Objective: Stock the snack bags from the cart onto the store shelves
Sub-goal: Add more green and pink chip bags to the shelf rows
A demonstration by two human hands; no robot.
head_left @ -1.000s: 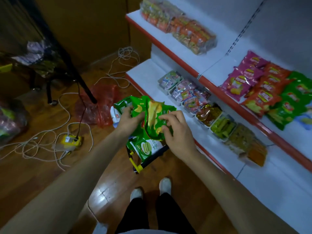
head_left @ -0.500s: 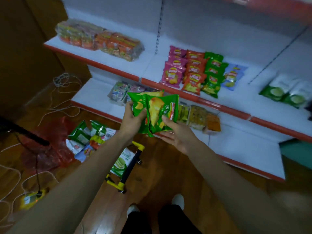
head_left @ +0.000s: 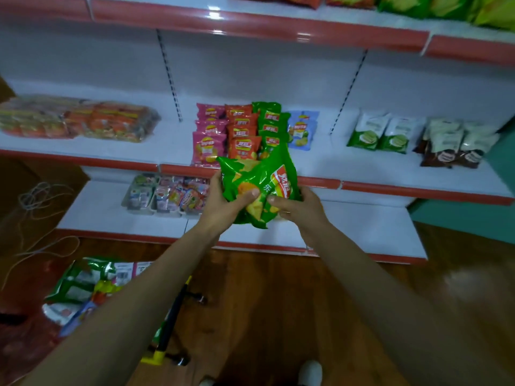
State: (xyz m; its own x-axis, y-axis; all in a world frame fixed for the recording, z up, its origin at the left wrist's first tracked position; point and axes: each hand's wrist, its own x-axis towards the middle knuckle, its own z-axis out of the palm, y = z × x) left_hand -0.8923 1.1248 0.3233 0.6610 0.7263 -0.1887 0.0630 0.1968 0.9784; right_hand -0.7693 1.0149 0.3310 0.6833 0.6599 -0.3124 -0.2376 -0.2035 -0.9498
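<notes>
Both hands hold a bunch of green chip bags (head_left: 259, 188) in front of the middle shelf (head_left: 348, 160). My left hand (head_left: 223, 204) grips the bunch from the left with the thumb on its face. My right hand (head_left: 298, 207) holds it from the lower right. Just behind the bunch, rows of pink (head_left: 206, 146), orange (head_left: 242, 135), green (head_left: 271, 121) and light blue (head_left: 301, 129) chip bags lie on that shelf. The cart (head_left: 170, 324), with a black and yellow handle, stands at lower left and carries more snack bags (head_left: 83, 282).
Green-and-white bags (head_left: 379, 133) and brown bags (head_left: 451, 146) lie further right on the middle shelf; wrapped packs (head_left: 83, 121) lie at its left. Boxed snacks (head_left: 167, 193) sit on the bottom shelf. The top shelf (head_left: 250, 23) hangs overhead. Loose cables (head_left: 36, 207) trail on the wooden floor.
The view has swung up from the cart to face the shelves. Both hands have lifted the green bags up toward the middle shelf's chip rows.
</notes>
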